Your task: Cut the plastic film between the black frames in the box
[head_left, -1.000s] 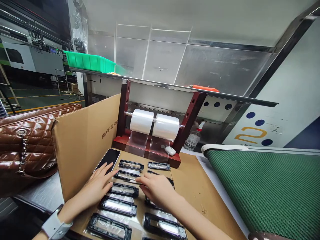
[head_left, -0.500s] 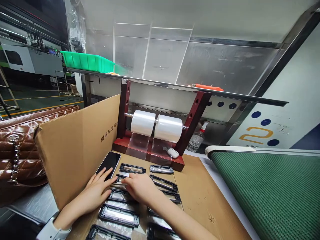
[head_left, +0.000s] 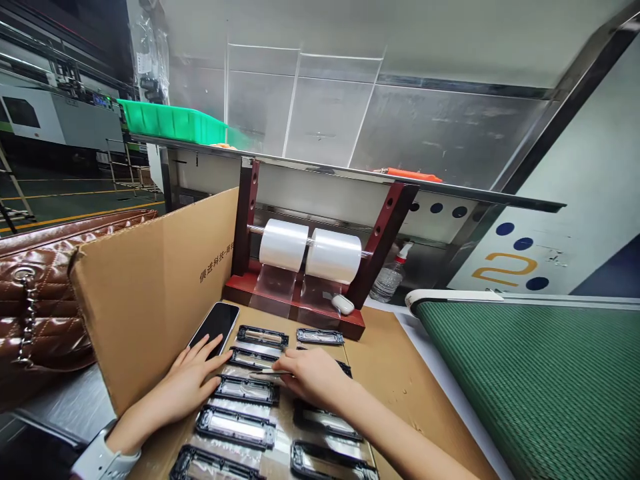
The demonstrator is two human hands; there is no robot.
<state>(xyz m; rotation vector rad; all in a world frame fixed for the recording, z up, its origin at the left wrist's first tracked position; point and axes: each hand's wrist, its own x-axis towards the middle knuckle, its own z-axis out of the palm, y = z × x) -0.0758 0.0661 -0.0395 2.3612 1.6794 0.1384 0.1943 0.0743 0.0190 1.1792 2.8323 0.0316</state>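
Note:
Several black rectangular frame parts (head_left: 244,391) covered with clear film lie in two columns on a cardboard sheet (head_left: 395,373). My left hand (head_left: 193,379) rests flat with its fingers spread beside the left column, fingertips near a black phone (head_left: 216,325). My right hand (head_left: 313,375) is closed in a pinch on a thin strip of clear film (head_left: 267,372) that runs across the frames. A dark red stand (head_left: 300,310) at the back holds two rolls of clear film (head_left: 310,252).
An upright cardboard flap (head_left: 150,293) stands at the left, with a brown quilted bag (head_left: 35,293) behind it. A green conveyor belt (head_left: 540,373) runs along the right. A plastic bottle (head_left: 393,277) and a white earbud case (head_left: 343,304) sit near the stand; a green bin (head_left: 170,123) rests on the shelf.
My right hand went left over the left column of frames, then came back right toward the middle, pinching the film strip. My left hand barely moved.

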